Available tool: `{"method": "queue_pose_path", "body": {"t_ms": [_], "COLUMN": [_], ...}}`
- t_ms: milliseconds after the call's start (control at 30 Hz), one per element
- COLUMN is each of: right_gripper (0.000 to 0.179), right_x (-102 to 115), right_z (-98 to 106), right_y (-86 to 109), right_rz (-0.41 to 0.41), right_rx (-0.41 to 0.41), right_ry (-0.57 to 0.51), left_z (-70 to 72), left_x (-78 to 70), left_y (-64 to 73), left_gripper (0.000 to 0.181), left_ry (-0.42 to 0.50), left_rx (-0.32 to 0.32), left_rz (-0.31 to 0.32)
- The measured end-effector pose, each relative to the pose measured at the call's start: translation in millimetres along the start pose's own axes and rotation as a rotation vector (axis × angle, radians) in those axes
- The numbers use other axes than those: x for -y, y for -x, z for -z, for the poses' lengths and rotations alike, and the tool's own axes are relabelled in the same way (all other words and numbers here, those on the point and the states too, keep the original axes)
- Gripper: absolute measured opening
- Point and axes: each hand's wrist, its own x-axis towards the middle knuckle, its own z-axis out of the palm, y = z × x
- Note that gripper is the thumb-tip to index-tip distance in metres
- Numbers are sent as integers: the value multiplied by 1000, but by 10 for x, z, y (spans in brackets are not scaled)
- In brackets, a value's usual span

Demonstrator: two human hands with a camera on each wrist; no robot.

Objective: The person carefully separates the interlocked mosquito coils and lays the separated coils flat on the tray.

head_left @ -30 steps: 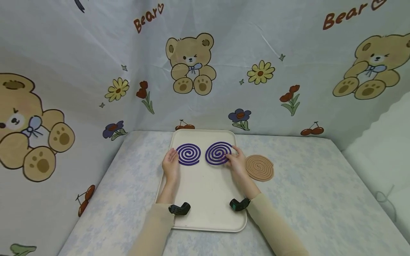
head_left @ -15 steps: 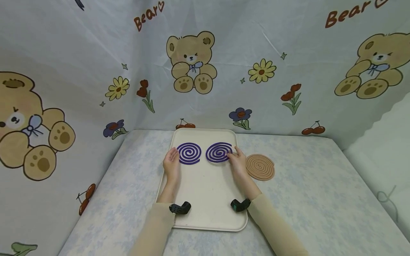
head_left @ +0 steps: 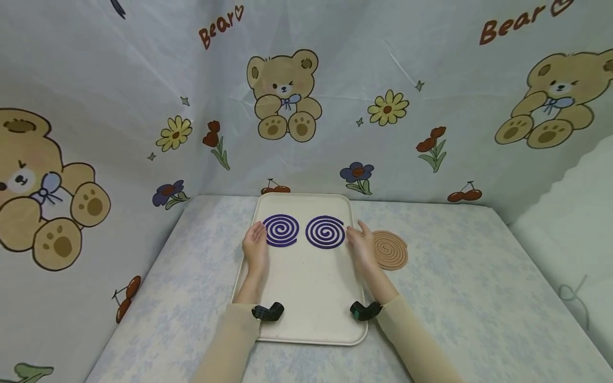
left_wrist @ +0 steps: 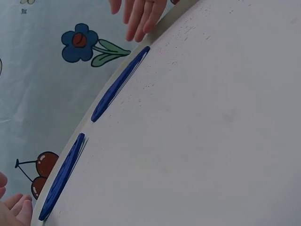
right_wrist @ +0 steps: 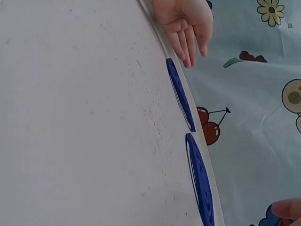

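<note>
Two flat purple spirals that look like mosquito coils lie side by side on the far part of a cream tray (head_left: 306, 292): a left coil (head_left: 281, 230) and a right coil (head_left: 325, 232). My left hand (head_left: 255, 247) is at the tray's left edge, loosely extended, its fingertips beside or just touching the left coil's outer rim; exact contact is unclear. Beside the right coil, over the tray's right edge, my right hand (head_left: 362, 247) has its fingers spread and holds nothing. In the left wrist view both purple coils (left_wrist: 120, 84) appear nearly edge-on, flat on the tray.
A tan, tightly wound coil (head_left: 390, 250) lies on the pale blue patterned table (head_left: 460, 298) right of the tray, partly behind my right hand. A hanging cloth (head_left: 345, 80) with printed bears and flowers rises behind the table. Each wrist carries a black camera (head_left: 268, 312).
My right hand has let go of the right coil, which had been tilted up at its edge and now lies flat. That hand has drawn back rightward; the left hand has stayed put.
</note>
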Motion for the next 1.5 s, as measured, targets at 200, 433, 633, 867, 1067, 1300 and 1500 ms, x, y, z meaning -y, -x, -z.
{"method": "queue_pose_path", "body": {"t_ms": [200,433,633,867,1067,1300,1500], "right_gripper": [60,56,53,52,49,49,51], "right_x": [63,127,188,151,100,76,41], "right_z": [173,472,734,1008,1153,1252,1293], "right_y": [14,-5,36,22,38,90,108], "right_rz": [7,15,43,82,81,56,4], "right_rx": [-22,-50,-85,-136,-210,-222,-243], "right_ry": [-36,31,82,120,221,220,175], "left_z": [-28,-110,-269,-650,-1122,-1452,-1641], "left_x": [11,-135,-462,-564,-172,-88,-38], "left_y": [24,142,385,663,879,1196,1340], "left_gripper": [34,31,30,30,34,40,50], "left_ry": [-22,-10,-87,-94,-124,-146,-174], "left_rx": [16,93,221,380,490,648,743], "left_rz": [-1,-13,-8,29,16,67,197]}}
